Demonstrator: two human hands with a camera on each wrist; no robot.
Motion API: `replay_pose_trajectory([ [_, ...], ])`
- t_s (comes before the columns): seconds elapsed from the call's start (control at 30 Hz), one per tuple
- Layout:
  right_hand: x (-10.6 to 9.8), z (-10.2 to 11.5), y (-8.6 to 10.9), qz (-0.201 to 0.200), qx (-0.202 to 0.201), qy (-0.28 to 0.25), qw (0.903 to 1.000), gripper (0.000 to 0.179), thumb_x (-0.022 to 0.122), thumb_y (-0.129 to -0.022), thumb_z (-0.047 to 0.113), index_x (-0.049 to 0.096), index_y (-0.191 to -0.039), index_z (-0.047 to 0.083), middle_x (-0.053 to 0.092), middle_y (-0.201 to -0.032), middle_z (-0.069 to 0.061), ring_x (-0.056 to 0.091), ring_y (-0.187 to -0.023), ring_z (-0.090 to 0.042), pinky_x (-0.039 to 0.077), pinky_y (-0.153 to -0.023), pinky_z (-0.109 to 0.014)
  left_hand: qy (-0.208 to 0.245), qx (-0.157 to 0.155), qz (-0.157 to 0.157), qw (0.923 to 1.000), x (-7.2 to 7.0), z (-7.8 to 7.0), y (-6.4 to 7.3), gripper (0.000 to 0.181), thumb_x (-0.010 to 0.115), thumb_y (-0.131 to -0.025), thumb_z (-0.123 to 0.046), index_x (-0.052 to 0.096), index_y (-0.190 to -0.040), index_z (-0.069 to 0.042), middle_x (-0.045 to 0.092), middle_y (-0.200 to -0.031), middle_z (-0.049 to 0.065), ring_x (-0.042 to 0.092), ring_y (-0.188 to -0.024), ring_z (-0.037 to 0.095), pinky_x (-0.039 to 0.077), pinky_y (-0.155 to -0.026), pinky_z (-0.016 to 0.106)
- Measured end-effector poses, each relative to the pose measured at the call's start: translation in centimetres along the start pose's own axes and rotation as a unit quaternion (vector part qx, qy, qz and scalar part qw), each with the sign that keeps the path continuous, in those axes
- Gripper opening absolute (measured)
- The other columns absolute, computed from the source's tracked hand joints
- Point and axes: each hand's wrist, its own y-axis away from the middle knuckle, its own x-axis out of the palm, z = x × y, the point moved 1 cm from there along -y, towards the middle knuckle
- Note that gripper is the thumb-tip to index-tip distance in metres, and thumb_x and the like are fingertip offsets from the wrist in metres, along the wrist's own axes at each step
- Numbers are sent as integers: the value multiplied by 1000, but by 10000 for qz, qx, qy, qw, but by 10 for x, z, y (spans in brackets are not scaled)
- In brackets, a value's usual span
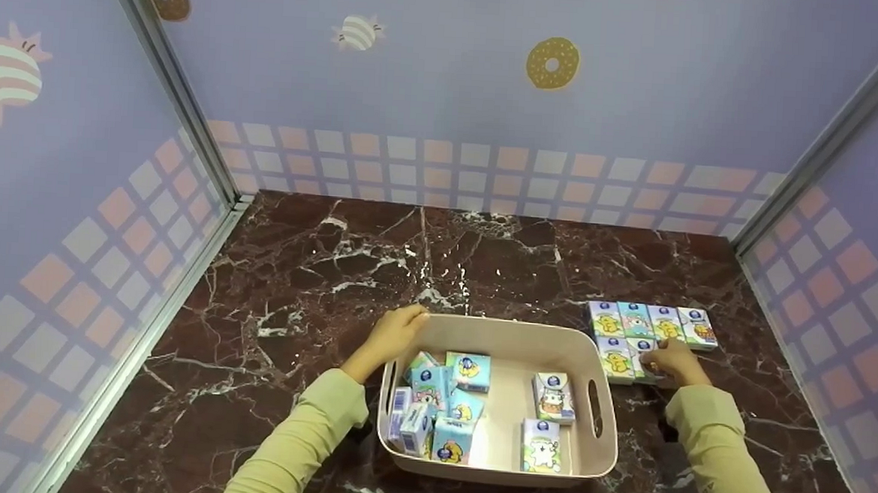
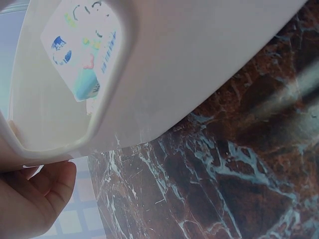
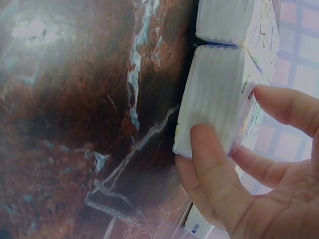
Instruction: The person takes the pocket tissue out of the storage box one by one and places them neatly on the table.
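Observation:
A beige plastic basket [image 1: 509,333] with handle cut-outs stands before me. My left hand [image 1: 395,334] grips its rim at the far left corner; the left wrist view shows the fingers [image 2: 62,186] curled at the rim's edge. On the right, my right hand [image 1: 677,360] holds a small tissue pack [image 1: 639,349], which lies flat at the right end of a front row. In the right wrist view, fingers press the pack's white ribbed end [image 3: 212,94] and its printed face. Another tissue pack [image 1: 615,359] lies beside it on the left.
Behind them runs a back row of several packs [image 1: 636,320]. Inside the basket, several packs [image 1: 431,389] are heaped at left; two packs [image 1: 545,446] lie at right. The dark marble surface [image 1: 317,270] is bounded by printed walls [image 1: 447,89] at back and sides.

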Motion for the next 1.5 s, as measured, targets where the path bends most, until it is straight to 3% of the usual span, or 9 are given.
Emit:
replay_pose_trajectory([
  [0.17,-3,-1,0,42,98,71,9999,27,55,-81,12,35,-92,-3,38,-88,-13,45,-75,-20,48,-66,-39,-19,-33,27,10000,0,0,0,20,46,-91,-22,61,-90,-9,60,-72,7,51,-65,20,42,-63,36],
  [0.3,-6,4,2,-120,21,558,9984,41,53,-82,17,35,-107,-10,39,-100,-23,45,-83,-29,47,-68,-45,-25,-91,124,9999,0,0,-1,21,45,-91,-23,61,-92,-9,61,-73,6,52,-66,20,41,-64,36],
  [0.4,-8,15,5,-442,-274,789,9955,54,52,-82,20,31,-120,-13,36,-115,-32,44,-94,-36,44,-75,-47,-35,-83,150,9998,-1,-1,-1,21,44,-91,-22,61,-93,-9,61,-74,7,54,-68,21,42,-65,37],
  [0.53,-10,36,11,-895,-784,863,9891,57,52,-82,22,33,-123,-11,36,-123,-34,41,-105,-41,36,-86,-49,-23,-53,122,9999,-2,-2,0,21,44,-91,-21,60,-93,-8,62,-76,8,55,-69,23,43,-66,39],
  [0.7,-7,64,25,-1084,-1418,1000,9788,52,57,-81,26,40,-118,-7,42,-117,-33,46,-98,-42,41,-78,-47,-39,-63,135,9999,-1,-2,0,21,44,-91,-22,60,-92,-9,63,-78,8,56,-71,23,43,-67,39],
  [0.93,11,104,55,-669,-2057,1053,9706,50,57,-83,22,39,-123,-2,43,-118,-32,44,-105,-44,40,-81,-49,-31,-86,145,9999,0,-1,-1,21,44,-91,-22,60,-93,-8,63,-80,9,57,-73,24,44,-68,39],
  [1.17,34,125,75,-132,-2570,1121,9598,51,60,-82,22,40,-123,0,39,-122,-30,40,-110,-43,38,-85,-52,-60,45,67,9999,0,-1,-1,20,45,-91,-21,60,-91,-8,63,-79,9,57,-72,25,44,-67,40],
  [1.33,51,136,88,349,-2916,1380,9459,50,62,-80,22,43,-121,3,43,-123,-28,39,-113,-43,34,-89,-55,-64,46,107,9999,0,-1,-1,22,45,-91,-22,60,-93,-7,61,-77,8,54,-70,23,42,-65,38],
  [1.5,70,144,98,1202,-3095,1963,9226,47,63,-79,25,47,-118,5,54,-111,-25,52,-101,-38,43,-83,-48,-95,-2,45,9999,0,-1,0,20,45,-91,-22,60,-90,-8,59,-73,7,51,-67,21,42,-64,37],
])
